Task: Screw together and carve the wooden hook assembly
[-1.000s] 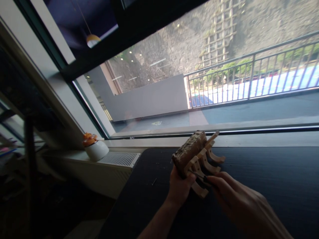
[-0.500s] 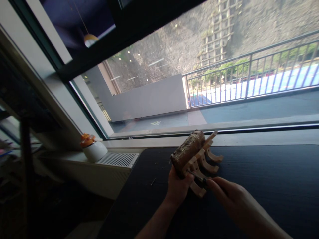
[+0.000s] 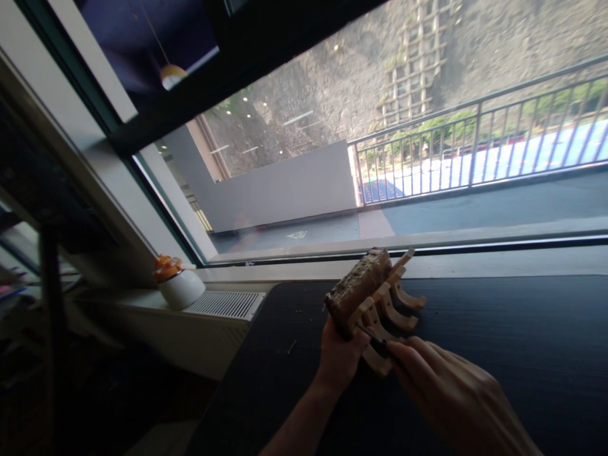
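My left hand is closed round the near end of a brown wooden piece with a rough, bark-like top. Several pale curved wooden hooks stick out from its right side. My right hand grips the dark handle of a screwdriver. The thin shaft points up and left, and its tip meets the nearest hook by my left thumb. Whether it sits in a screw is too small to tell.
The dark table reaches up to the window sill. A small screw-like metal piece lies left of my hands. Beyond the table's left edge, a white pot with an orange top stands on a radiator.
My right hand has turned on the screwdriver handle, so the back of the hand shows more and the knuckles sit farther left. My left hand and the wooden piece have stayed put.
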The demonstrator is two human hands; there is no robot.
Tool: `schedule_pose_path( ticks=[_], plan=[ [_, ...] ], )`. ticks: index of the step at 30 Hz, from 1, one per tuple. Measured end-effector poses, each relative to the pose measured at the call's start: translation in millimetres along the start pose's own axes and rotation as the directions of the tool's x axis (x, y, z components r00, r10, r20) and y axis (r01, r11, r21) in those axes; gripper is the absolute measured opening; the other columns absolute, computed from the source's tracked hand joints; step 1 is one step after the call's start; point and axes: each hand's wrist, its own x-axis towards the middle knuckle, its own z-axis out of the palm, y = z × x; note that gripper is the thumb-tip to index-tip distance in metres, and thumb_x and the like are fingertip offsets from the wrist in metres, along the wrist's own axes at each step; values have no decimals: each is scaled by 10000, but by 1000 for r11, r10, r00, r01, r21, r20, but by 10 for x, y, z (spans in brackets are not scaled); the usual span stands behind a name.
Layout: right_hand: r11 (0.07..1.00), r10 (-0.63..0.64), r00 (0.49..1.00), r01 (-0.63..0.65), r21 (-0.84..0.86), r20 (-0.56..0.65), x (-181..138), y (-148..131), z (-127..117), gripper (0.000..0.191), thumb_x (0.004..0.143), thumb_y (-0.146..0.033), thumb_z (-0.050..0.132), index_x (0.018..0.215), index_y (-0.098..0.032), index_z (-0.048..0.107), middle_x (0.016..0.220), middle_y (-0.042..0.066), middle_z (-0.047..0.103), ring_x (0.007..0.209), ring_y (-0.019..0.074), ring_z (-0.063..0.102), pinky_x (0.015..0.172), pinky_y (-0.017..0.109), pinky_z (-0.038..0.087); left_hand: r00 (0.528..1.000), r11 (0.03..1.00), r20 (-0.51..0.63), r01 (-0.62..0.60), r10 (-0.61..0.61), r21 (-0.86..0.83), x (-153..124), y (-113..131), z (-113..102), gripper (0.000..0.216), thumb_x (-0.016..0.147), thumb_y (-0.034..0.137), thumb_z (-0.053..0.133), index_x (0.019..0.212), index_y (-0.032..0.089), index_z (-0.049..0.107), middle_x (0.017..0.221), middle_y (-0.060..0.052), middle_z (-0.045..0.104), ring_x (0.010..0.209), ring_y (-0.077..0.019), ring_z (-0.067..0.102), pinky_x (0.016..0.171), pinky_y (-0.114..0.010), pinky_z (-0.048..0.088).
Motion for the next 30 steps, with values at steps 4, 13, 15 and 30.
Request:
schedule_pose_path(
  ticks=[4, 13, 15, 30],
  plan=[
    [1000, 14, 998, -14, -8, -67, 37, -43, -13, 171, 949, -215, 399, 987, -212, 566, 778, 2, 675, 600, 126, 631, 562, 260, 374, 1000, 1000, 12, 3, -3, -5, -8, -14, -6, 409, 633, 172, 755, 1014, 127, 611, 902, -55, 708, 791, -179, 640, 735, -274, 515],
    [770, 514, 761, -613, 178, 397, 32, -34, 83, 373, 942, -465, 343, 803, -260, 623, 608, -35, 661, 560, 149, 642, 508, 238, 394, 1000, 1000, -4, -15, 15, 16, -19, 12, -4, 394, 623, 140, 742, 999, 132, 626, 872, -47, 708, 760, -175, 639, 687, -260, 518],
    [752, 523, 723, -641, 155, 452, 42, -40, 86, 381, 937, -474, 330, 850, -275, 644, 661, -26, 692, 620, 173, 671, 541, 251, 422, 1000, 1000, -5, -16, 16, 16, -17, 21, 3, 415, 616, 147, 751, 1011, 130, 628, 884, -54, 710, 781, -184, 645, 696, -264, 522],
    [996, 82, 996, -81, -32, 46, -6, 47, -38, 254, 896, -155, 417, 1067, -229, 589, 987, 44, 689, 708, 167, 675, 552, 265, 457, 1000, 1000, -19, -6, 6, 16, -5, 16, 0, 384, 617, 127, 728, 985, 133, 621, 841, -42, 703, 734, -168, 637, 691, -264, 511]
  ],
)
